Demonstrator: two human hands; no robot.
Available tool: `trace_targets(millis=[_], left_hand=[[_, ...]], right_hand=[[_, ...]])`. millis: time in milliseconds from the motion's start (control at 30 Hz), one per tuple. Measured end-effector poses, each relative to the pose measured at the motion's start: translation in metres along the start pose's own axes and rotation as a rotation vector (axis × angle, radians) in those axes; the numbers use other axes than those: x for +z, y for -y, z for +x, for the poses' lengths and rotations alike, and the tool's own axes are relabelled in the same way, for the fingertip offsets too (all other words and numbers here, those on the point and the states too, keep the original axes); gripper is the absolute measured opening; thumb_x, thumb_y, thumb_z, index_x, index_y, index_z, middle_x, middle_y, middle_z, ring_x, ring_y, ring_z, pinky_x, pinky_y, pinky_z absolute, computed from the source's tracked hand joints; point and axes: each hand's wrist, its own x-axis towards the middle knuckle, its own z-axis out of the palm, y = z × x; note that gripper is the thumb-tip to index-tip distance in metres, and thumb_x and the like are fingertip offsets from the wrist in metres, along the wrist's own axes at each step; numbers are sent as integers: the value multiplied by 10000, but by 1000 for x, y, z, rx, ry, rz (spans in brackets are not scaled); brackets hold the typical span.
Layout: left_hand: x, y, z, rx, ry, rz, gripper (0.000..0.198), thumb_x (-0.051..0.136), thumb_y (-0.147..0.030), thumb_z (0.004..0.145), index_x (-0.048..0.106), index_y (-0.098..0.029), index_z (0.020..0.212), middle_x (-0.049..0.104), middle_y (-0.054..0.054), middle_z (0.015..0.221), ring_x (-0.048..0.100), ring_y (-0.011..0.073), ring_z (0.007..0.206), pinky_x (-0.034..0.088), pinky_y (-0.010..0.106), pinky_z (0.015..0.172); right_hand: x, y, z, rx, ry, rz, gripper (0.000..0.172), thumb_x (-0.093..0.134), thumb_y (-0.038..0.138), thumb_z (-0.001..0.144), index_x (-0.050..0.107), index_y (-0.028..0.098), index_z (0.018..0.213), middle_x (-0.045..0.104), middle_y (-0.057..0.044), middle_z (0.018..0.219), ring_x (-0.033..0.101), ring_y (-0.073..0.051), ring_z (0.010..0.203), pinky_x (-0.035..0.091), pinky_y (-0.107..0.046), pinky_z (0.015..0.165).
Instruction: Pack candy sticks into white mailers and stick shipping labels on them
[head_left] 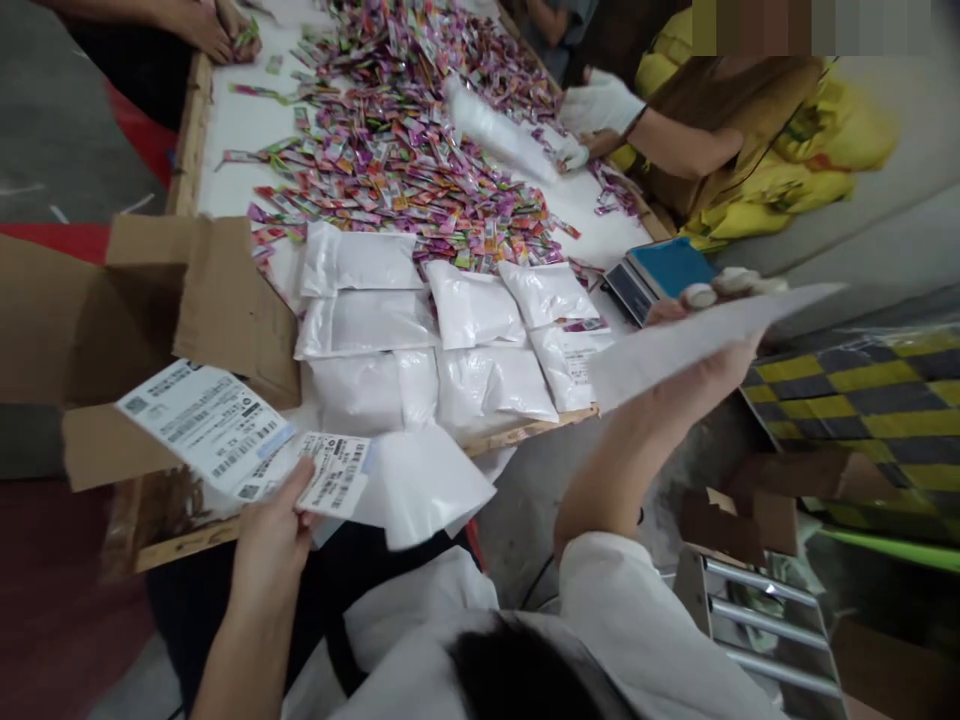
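My left hand (pixel 274 535) is closed on a strip of printed shipping labels (pixel 217 430), whose blank white backing (pixel 435 485) hangs to the right. Raised at the right, my right hand (pixel 720 365) grips a white sheet (pixel 675 345), seen nearly edge-on with its printed side hidden. White coverings show on its fingertips. Between my hands, several white plastic mailing bags (pixel 364 320) lie in rows along the table's near edge. One bag (pixel 570 360) at the right end bears a printed label.
A big heap of small colourful packets (pixel 405 150) covers the table (pixel 232 130). An open cardboard box (pixel 240 300) stands at the left. A blue-topped scale (pixel 671 268) sits at the right. Across the table, a co-worker's gloved hand (pixel 600 105) is near a white bag (pixel 499 130); another person's hands (pixel 225 35) are upper left.
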Motion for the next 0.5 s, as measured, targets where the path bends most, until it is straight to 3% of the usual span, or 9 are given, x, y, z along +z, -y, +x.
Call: trace_targets(millis=[67, 100, 167, 233, 367, 500], left_hand=[[-3, -2, 1, -25, -68, 43, 291, 808, -56, 549, 634, -154, 761, 585, -66, 538, 433, 50, 328, 306, 117, 255], [-4, -3, 1, -41, -94, 54, 281, 789, -31, 565, 658, -150, 784, 644, -42, 594, 510, 68, 371, 377, 116, 290], [-5, -4, -2, -88, -118, 63, 281, 751, 23, 602, 693, -146, 820, 729, 1, 725, 656, 109, 519, 541, 145, 444], [-4, -5, -3, -112, -131, 58, 294, 719, 63, 638, 717, -147, 843, 767, 25, 826, 722, 135, 644, 613, 185, 590], [-3, -7, -3, -117, -152, 67, 287, 665, 88, 706, 740, -147, 855, 778, 28, 846, 731, 134, 660, 615, 181, 599], [-4, -6, 0, -116, -154, 112, 272, 660, 63, 755, 744, -162, 883, 781, 17, 884, 737, 133, 689, 616, 184, 620]], right_hand=[[-10, -30, 25, 98, -107, 4, 297, 516, 525, 863, 424, 320, 1057, 488, -11, 986, 497, -123, 691, 440, -261, 605], [-10, -45, 29, 169, -87, -22, 314, 566, 514, 838, 423, 306, 1024, 487, 6, 911, 450, -111, 617, 407, -248, 567], [-1, -70, 18, 306, 70, -102, 323, 601, 501, 825, 426, 294, 1000, 482, 28, 826, 423, -112, 575, 395, -247, 558], [14, -87, -9, 427, 237, -154, 317, 587, 499, 826, 433, 287, 1005, 503, 29, 828, 466, -125, 619, 413, -250, 587], [39, -102, -60, 670, 499, -184, 344, 603, 503, 796, 460, 247, 976, 540, 24, 839, 507, -127, 696, 416, -238, 616], [55, -112, -66, 842, 750, -180, 348, 680, 481, 757, 527, 209, 911, 555, 32, 793, 484, -113, 657, 385, -225, 577]])
